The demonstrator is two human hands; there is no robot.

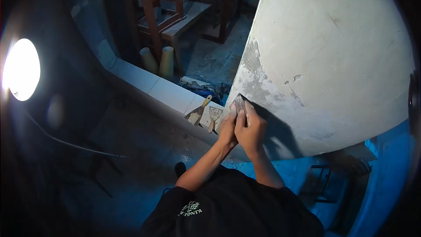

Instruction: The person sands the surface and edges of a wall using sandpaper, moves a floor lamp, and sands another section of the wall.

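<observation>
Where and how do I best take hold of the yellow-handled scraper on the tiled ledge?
Probably by its yellow handle, from above and the person's left: the handle points away, the wide blade carries pale material, and the second scraper lies close on the right.

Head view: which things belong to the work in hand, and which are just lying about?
In the work:
flat grey piece, held by left hand and right hand
patchy wall
probably yellow-ended scraper and smaller scraper on ledge

Lying about:
wooden furniture
pale cone and its neighbour
tangled cables
</observation>
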